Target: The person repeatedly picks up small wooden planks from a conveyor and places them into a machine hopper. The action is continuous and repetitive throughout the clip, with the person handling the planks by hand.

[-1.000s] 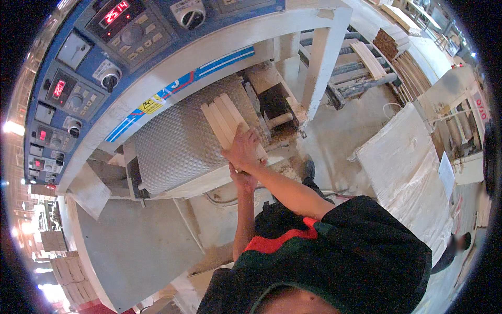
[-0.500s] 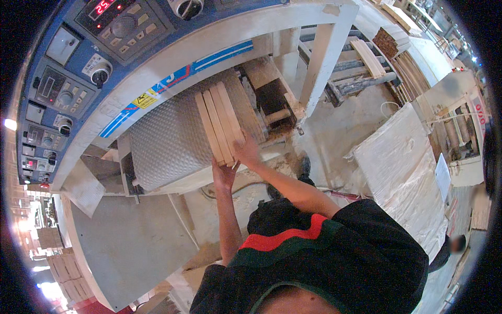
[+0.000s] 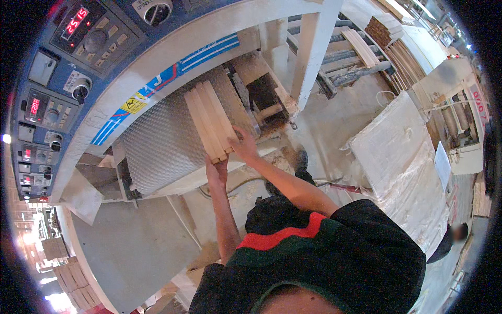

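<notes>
Several pale wooden strips (image 3: 208, 118) lie side by side in a bundle on the textured grey feed bed (image 3: 157, 138) of a large machine. The near end of the bundle juts past the bed's edge. My left hand (image 3: 216, 170) grips that end from below and from the left, its fingers partly hidden under the wood. Against the right side of the bundle, close to its near end, my right hand (image 3: 243, 147) presses with bent fingers and thumb. The strips sit nearly flush with one another, their near ends slightly uneven.
A blue control panel (image 3: 61, 112) with dials and lit displays rises at the left. A white frame post (image 3: 315, 57) stands right of the bed, with rollers (image 3: 361, 73) beyond it. A plastic-wrapped stack (image 3: 397, 152) is at the right, a grey board (image 3: 136, 246) lower left.
The strips, earlier slightly apart with gaps between them, are now pressed closer together. My hands stay at the near end of the bundle. The whole view has shifted a little.
</notes>
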`<state>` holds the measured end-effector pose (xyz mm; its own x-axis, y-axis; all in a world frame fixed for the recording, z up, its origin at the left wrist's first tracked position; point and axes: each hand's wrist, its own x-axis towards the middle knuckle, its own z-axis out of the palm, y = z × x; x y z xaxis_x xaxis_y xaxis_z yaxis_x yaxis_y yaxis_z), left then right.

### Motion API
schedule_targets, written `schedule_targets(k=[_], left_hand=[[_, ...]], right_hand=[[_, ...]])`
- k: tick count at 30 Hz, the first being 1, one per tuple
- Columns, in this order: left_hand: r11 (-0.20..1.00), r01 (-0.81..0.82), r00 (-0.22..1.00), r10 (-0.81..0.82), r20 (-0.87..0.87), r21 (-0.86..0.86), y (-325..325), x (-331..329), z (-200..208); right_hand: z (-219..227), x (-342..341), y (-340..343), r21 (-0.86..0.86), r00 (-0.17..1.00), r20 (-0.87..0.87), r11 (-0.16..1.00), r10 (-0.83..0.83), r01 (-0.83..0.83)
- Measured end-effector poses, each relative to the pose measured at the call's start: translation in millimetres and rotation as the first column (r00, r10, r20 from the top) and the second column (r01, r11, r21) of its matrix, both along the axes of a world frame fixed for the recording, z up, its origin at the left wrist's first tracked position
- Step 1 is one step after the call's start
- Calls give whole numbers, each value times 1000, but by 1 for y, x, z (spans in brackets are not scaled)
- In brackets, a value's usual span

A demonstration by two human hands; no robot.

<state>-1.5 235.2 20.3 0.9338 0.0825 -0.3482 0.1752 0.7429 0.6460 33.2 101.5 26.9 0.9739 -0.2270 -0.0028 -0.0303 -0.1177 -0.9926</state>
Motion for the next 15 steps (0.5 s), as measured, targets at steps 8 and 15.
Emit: schedule_targets(k=[8, 15], left_hand=[[1000, -21, 1000, 21, 11, -6, 0, 16, 6], [1000, -26, 998, 25, -58, -14, 6, -9, 6]], right_hand=[[17, 10, 2, -50, 1000, -10, 998, -24, 23], [1, -8, 8, -181, 994, 23, 978, -103, 105]])
